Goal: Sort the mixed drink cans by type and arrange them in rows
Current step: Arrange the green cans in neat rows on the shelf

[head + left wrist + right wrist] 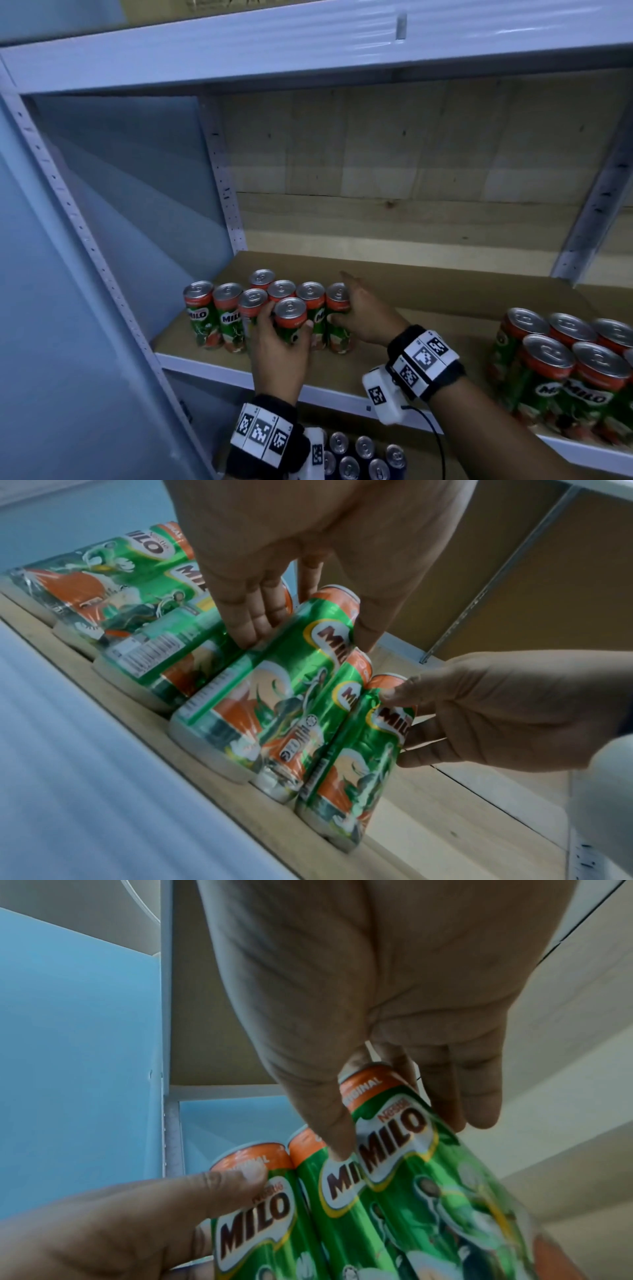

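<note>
Both forearms, each banded at the wrist with a black strap, reach forward side by side, the left hand (pixel 278 346) curled with thumb and fingers wrapped around a can (pixel 290 320), the right hand (pixel 363 318) cupped against another, its forefinger extended.

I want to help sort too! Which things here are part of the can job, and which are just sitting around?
Part of the job:
- front Milo can, gripped by the left hand
- end Milo can, held by the right hand
- Milo cluster on the shelf board
- Milo cans on the right
- dark blue cans below

Just sitting around:
- wrist bands
- wooden back panel
</note>
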